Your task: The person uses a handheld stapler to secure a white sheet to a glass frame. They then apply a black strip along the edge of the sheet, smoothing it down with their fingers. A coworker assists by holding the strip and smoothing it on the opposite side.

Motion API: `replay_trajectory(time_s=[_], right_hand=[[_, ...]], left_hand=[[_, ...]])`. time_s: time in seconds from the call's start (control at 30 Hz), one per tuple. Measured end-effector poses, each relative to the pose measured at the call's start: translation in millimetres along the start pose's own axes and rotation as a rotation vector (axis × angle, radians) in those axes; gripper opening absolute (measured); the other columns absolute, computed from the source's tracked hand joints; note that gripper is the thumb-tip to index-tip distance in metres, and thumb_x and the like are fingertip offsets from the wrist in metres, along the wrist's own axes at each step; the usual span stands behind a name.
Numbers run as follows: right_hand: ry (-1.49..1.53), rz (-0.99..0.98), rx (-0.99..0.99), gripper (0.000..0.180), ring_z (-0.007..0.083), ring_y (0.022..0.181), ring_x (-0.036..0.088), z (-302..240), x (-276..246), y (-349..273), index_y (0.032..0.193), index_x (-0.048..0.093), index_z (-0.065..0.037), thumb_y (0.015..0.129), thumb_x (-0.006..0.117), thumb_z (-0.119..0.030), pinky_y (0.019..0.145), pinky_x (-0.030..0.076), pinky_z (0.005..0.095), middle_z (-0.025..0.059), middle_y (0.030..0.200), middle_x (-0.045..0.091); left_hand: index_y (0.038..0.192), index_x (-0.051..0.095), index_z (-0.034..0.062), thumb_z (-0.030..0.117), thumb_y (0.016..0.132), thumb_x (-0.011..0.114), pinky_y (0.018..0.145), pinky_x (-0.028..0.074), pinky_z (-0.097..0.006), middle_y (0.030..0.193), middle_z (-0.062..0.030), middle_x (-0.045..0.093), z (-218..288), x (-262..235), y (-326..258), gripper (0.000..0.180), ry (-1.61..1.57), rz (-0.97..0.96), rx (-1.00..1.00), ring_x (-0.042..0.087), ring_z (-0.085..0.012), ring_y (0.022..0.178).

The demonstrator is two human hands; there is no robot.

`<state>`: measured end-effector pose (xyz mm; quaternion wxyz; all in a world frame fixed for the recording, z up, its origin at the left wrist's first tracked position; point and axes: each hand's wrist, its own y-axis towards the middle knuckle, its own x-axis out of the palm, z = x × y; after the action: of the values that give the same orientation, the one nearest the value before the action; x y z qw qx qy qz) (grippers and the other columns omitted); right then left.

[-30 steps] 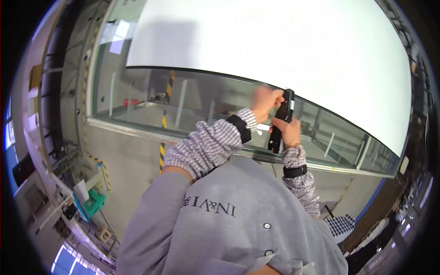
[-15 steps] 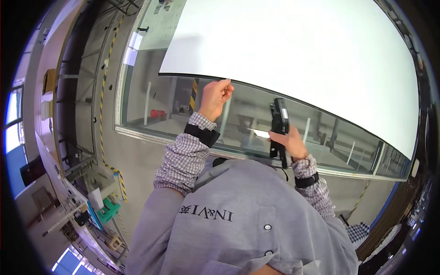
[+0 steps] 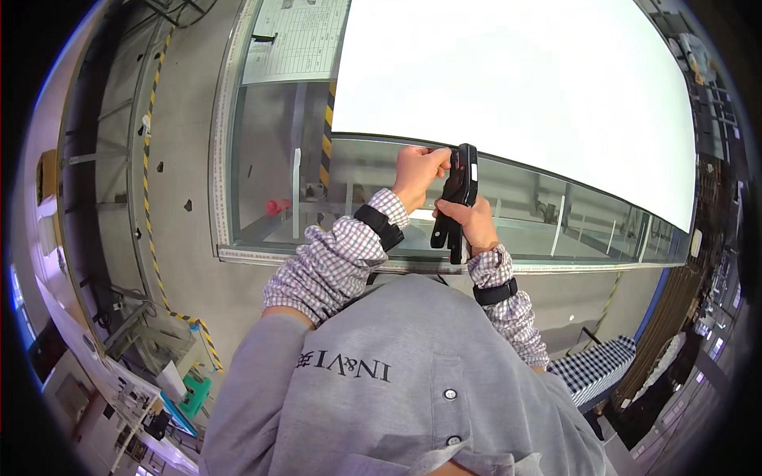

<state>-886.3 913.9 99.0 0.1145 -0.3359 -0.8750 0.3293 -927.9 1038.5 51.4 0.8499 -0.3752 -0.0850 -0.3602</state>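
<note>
A large bright white sheet [image 3: 516, 71] with a thin dark border lies over a glass-topped table [image 3: 278, 119]. At its near border, my left hand [image 3: 421, 174] is closed in a pinch; whatever is between the fingertips is too small to make out. My right hand [image 3: 474, 222] wraps round a long black stapler [image 3: 464, 178] with a pale label on its side. The stapler's far end meets the sheet's border, right beside my left fingertips. Whether its jaws are round the border cannot be seen.
A printed paper form [image 3: 294, 51] lies at the table's far left. Yellow-black tape [image 3: 151, 214] runs along the floor on the left. A green stool [image 3: 194, 395] stands at lower left, and checked cloth [image 3: 595, 366] hangs at right.
My right hand has brought the stapler left and up to the sheet's border. My left hand, still pinched, now lies against the stapler's end. The view has shifted.
</note>
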Motion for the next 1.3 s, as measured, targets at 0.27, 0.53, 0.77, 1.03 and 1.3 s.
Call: replay_trajectory(time_s=[0.27, 0.53, 0.77, 1.03, 1.3], right_hand=[[-0.051, 0.142, 0.03, 0.017, 0.0168, 0.046, 0.055, -11, 10, -6, 0.068, 0.054, 0.006, 0.063, 0.063, -0.007, 0.043, 0.043, 0.0276, 0.0087, 0.057, 0.054], [0.086, -0.237, -0.014, 0.026, 0.0172, 0.067, 0.058, -1, -8, -7, 0.091, 0.051, 0.001, 0.078, 0.06, -0.02, 0.059, 0.047, 0.0287, 0.0065, 0.074, 0.057], [-1.072, 0.261, -0.637, 0.065, 0.0331, 0.084, 0.047, 27, -19, -28, 0.107, 0.043, -0.001, 0.055, 0.077, -0.019, 0.075, 0.039, 0.0413, 0.0156, 0.091, 0.049], [-1.209, 0.382, -0.669, 0.08, 0.0345, 0.098, 0.04, 35, -26, -19, 0.115, 0.04, -0.001, 0.049, 0.08, -0.019, 0.084, 0.034, 0.0443, 0.0169, 0.107, 0.042], [-1.08, 0.581, -0.649, 0.065, 0.0339, 0.101, 0.039, 21, -10, -36, 0.112, 0.046, -0.005, 0.056, 0.076, -0.016, 0.082, 0.036, 0.0431, 0.0166, 0.112, 0.039]], left_hand=[[0.063, 0.058, -0.0021, 0.009, 0.069, 0.062, 0.047, 0.039, -0.024, 0.058, -0.0061, 0.056, -5, 4, -2, 0.013, -0.021, 0.039, 0.0, 0.049, -0.0111, 0.049], [0.056, 0.056, 0.0004, 0.01, 0.07, 0.059, 0.043, 0.038, -0.024, 0.055, -0.0059, 0.055, -11, -6, 8, 0.017, 0.017, 0.096, -0.005, 0.048, -0.0104, 0.048], [0.075, 0.059, -0.0021, 0.013, 0.076, 0.058, 0.048, 0.041, -0.022, 0.063, -0.0057, 0.058, 46, -68, -18, 0.015, 0.441, -0.115, 0.105, 0.053, -0.0103, 0.053], [0.072, 0.06, 0.0008, 0.009, 0.071, 0.06, 0.057, 0.046, -0.035, 0.068, -0.0131, 0.059, 157, -175, 74, 0.008, 0.915, 0.776, 0.784, 0.058, -0.0281, 0.065], [0.078, 0.061, 0.0029, 0.016, 0.07, 0.064, 0.066, 0.044, -0.039, 0.085, -0.0128, 0.058, 188, -197, 109, 0.016, 1.298, 0.747, 0.74, 0.057, -0.0292, 0.077]])
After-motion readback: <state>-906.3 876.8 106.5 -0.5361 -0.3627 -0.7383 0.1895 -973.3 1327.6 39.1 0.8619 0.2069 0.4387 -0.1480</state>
